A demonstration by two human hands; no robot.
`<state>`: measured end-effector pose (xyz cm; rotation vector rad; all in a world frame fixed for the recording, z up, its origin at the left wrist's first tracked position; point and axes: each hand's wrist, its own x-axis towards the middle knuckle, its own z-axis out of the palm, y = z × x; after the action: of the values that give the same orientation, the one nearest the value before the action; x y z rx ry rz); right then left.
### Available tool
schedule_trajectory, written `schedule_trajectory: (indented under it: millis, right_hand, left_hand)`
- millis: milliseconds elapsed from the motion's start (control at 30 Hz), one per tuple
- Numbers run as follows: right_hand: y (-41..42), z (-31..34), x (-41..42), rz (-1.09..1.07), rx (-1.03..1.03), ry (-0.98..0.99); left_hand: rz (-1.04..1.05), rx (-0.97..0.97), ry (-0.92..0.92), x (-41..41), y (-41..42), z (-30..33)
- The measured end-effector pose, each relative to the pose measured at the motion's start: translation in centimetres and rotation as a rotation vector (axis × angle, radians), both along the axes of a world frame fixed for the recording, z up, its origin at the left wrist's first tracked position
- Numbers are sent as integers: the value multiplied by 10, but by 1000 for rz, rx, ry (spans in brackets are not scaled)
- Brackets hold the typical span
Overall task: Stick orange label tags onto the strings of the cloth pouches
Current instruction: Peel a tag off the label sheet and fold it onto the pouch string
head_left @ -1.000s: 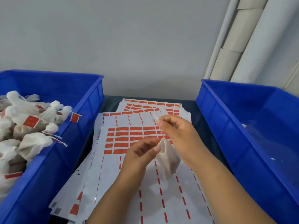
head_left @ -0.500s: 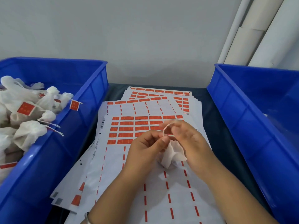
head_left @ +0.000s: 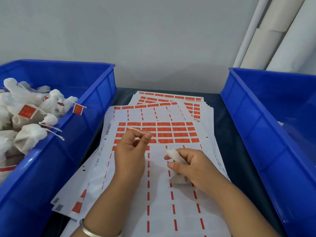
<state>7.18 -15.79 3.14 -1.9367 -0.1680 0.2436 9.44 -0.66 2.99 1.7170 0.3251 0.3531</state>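
Plain grey wall (head_left: 136,40) fills the top, pale pipes (head_left: 280,31) upper right. Blue bins (head_left: 95,93) flank the dark table (head_left: 222,120), label sheets (head_left: 171,194) mid-frame. Right hand (head_left: 191,166) curls round a pouch (head_left: 174,155); left hand (head_left: 131,151) pinches what looks like its string (head_left: 136,130), blurry though.

Bright, even light with soft shadows; wide-angle bending at the edges, slight overall softness.
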Motion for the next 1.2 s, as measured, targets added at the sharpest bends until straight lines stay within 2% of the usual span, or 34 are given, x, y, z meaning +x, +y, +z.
schedule_trajectory:
  millis: [133, 200, 300, 433, 500, 567, 667, 733, 900, 1000, 1200]
  right_hand:
    - [-2, 3, -1, 48, -56, 45]
    - [-4, 4, -3, 33, -9, 83]
    - [-10, 3, -2, -13, 179, 124]
    - [-19, 3, 6, -137, 608, 174]
    - [-24, 1, 11, -193, 771, 192]
    - [-25, 0, 13, -224, 850, 201]
    - [-23, -3, 12, -240, 769, 152]
    - [-21, -4, 10, -285, 676, 127]
    - [-14, -6, 12, -352, 472, 87]
    - [-12, -9, 13, -305, 336, 16]
    - [-8, -13, 8, -82, 98, -2]
  left_hand:
    - [50, -71, 39, -1, 2, 0]
    - [35, -116, 61, 0, 3, 0]
    - [19, -160, 89, 2, 4, 0]
    - [-21, -140, 130, 2, -1, -2]
    - [-85, -50, 127, 0, -3, -2]
    - [-213, 95, 84, -6, -7, -1]
    - [-454, 357, -35, -14, -13, -5]
    - [-567, 458, -103, -17, -16, -6]
    - [-696, 455, -151, -19, -17, -9]
    - [-687, 463, -207, -21, -16, -9]
    - [-451, 431, -293, -17, -11, -4]
